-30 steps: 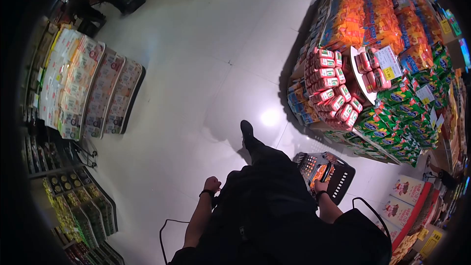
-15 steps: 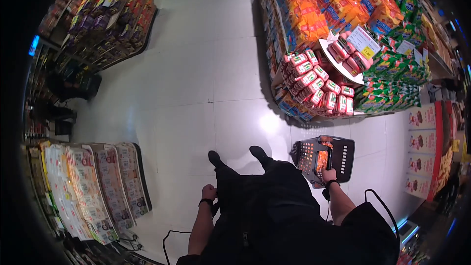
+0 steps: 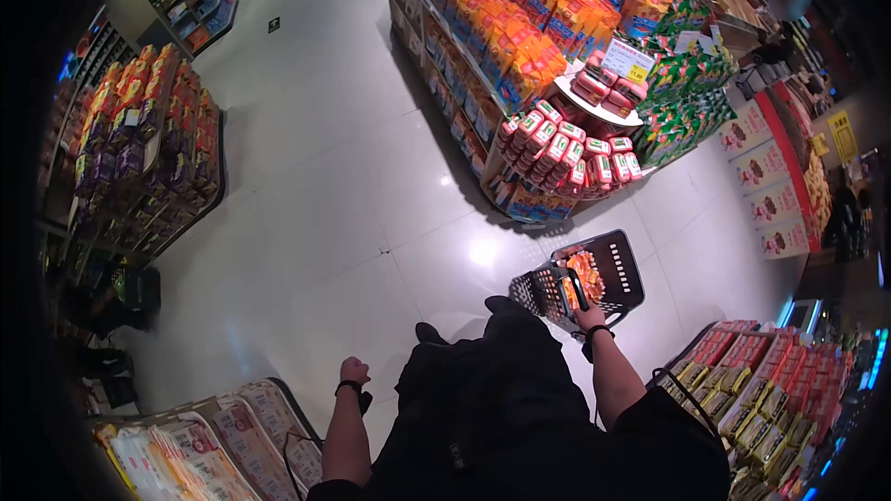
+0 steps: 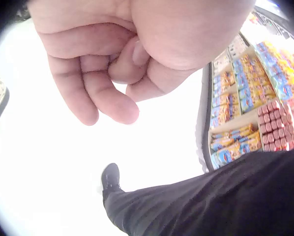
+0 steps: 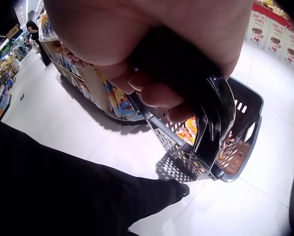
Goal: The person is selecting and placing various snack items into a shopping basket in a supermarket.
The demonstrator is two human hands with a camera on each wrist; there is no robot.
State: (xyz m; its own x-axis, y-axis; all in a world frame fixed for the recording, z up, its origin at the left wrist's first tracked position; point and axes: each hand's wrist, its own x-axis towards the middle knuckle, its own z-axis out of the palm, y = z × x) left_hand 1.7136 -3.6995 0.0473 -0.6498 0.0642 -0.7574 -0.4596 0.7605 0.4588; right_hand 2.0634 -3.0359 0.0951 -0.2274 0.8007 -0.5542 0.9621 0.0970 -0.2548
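My right hand (image 3: 591,317) grips the black handle (image 3: 577,288) of a dark grey shopping basket (image 3: 633,280), which hangs at my right side above the floor. Inside the basket lie orange-and-red packets (image 3: 585,271). Up close in the right wrist view, fingers (image 5: 159,94) curl round the handle, and the basket's perforated wall (image 5: 174,142) shows below. My left hand (image 3: 354,371) hangs away from my left thigh, holding nothing. Its fingers (image 4: 107,96) are loosely curled in the left wrist view, with the thumb tip against them.
Ahead to the right stands a display of orange snack bags (image 3: 520,0), green bags (image 3: 682,121) and red-pink packs (image 3: 566,162). Shelves of purple-and-red packs (image 3: 139,139) line the left. Boxed goods (image 3: 251,436) stand at lower left, yellow-and-red packs (image 3: 752,399) at lower right. A person (image 5: 34,32) stands far off.
The head view has turned right, and the surroundings have shifted as I walk. My left hand has swung outward from my thigh. My right hand keeps its grip on the basket handle.
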